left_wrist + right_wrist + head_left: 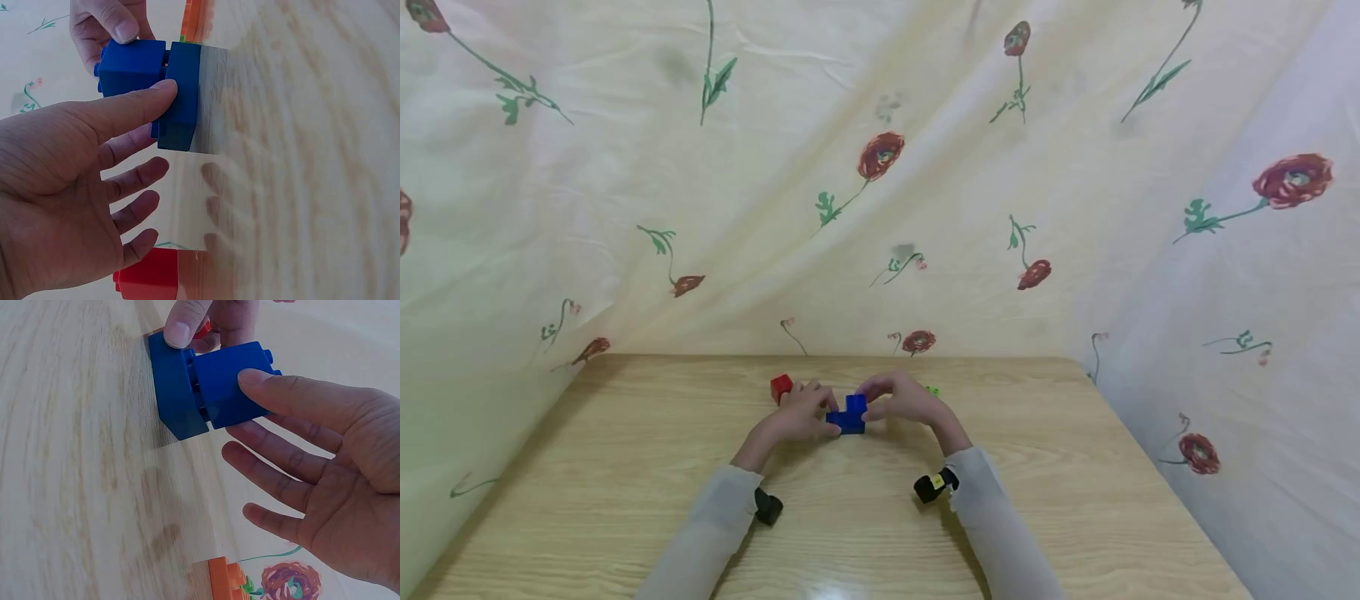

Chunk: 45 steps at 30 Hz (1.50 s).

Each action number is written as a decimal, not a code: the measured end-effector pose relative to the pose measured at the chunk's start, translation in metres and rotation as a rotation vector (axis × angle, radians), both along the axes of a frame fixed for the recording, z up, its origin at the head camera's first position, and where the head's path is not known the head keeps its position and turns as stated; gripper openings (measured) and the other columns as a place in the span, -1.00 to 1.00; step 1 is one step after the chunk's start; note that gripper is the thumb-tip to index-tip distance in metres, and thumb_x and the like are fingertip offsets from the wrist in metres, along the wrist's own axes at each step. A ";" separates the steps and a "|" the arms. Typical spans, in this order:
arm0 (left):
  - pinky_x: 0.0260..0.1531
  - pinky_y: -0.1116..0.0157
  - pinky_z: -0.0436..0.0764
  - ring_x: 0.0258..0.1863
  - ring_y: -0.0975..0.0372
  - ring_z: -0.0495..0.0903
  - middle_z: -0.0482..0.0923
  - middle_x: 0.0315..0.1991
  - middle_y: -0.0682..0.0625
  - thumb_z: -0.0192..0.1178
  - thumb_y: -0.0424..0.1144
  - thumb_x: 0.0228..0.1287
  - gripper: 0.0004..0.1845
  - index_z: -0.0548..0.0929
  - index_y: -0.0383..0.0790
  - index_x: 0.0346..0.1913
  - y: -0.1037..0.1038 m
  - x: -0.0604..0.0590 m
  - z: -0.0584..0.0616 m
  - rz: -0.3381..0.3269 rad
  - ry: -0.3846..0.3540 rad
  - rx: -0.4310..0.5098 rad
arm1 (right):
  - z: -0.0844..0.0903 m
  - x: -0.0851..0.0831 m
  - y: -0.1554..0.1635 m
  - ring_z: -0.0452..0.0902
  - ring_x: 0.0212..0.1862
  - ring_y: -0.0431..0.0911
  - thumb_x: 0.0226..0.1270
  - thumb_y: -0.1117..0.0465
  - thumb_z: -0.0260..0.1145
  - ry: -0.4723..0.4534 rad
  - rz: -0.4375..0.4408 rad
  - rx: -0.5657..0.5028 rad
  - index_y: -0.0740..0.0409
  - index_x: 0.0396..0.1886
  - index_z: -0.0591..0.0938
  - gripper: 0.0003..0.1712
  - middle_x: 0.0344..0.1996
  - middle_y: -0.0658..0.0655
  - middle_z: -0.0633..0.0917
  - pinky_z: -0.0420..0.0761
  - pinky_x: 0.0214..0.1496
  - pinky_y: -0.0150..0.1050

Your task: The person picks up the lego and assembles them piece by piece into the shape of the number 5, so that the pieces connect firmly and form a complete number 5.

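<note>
Room runs along the worktop's (pixel 850 517) left and right edges. Blue bricks (pixel 850 421) and a red brick (pixel 780 387) obstruct toward the far edge (cloth (pixel 760 258) beyond).

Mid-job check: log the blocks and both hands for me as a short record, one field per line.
Left hand: pinches the lower blue block
Right hand: pinches the upper blue block
Blue pair: smaller block above the longer one; a thin gap shows between them
Left side: red block near the left hand
Right side: orange block and green piece, partly hidden
Surface: wooden table
</note>
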State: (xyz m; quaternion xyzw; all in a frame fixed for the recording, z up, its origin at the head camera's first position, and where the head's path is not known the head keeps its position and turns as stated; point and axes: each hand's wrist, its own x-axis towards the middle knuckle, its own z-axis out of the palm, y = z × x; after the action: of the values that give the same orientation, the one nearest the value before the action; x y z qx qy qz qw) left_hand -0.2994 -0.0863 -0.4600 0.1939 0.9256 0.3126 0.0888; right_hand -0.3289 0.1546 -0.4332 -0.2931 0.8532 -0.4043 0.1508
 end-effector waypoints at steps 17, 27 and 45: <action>-0.06 0.05 0.25 -0.05 0.06 0.29 0.48 -0.11 -0.01 0.51 -0.14 0.18 -0.71 0.60 -0.08 -0.17 0.000 0.002 -0.001 -0.002 0.001 0.040 | -0.004 0.001 -0.001 0.68 0.06 -0.02 0.24 0.24 0.51 0.035 0.046 -0.014 0.13 0.04 0.72 -0.64 -0.07 0.09 0.78 0.56 0.27 0.13; -0.05 0.04 0.26 -0.05 0.06 0.29 0.49 -0.10 -0.02 0.47 -0.15 0.22 -0.74 0.60 -0.10 -0.17 0.000 0.007 -0.003 -0.020 0.019 0.050 | -0.005 0.005 0.000 0.66 0.09 0.05 0.26 0.25 0.50 0.001 0.033 -0.016 0.15 0.05 0.71 -0.64 -0.04 0.13 0.77 0.48 0.32 0.23; -0.02 0.03 0.26 -0.03 0.08 0.29 0.50 -0.09 -0.01 0.47 -0.15 0.22 -0.75 0.61 -0.09 -0.17 0.001 0.004 0.000 -0.002 -0.003 0.044 | -0.001 0.006 -0.001 0.66 0.11 0.09 0.29 0.21 0.48 0.021 -0.010 0.003 0.12 0.04 0.73 -0.67 -0.05 0.12 0.78 0.49 0.29 0.23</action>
State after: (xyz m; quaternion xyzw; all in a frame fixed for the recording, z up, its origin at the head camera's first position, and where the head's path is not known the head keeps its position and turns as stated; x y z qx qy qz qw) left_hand -0.2959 -0.0857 -0.4597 0.1961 0.9182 0.3332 0.0861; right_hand -0.3224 0.1538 -0.4345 -0.2927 0.8567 -0.4008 0.1404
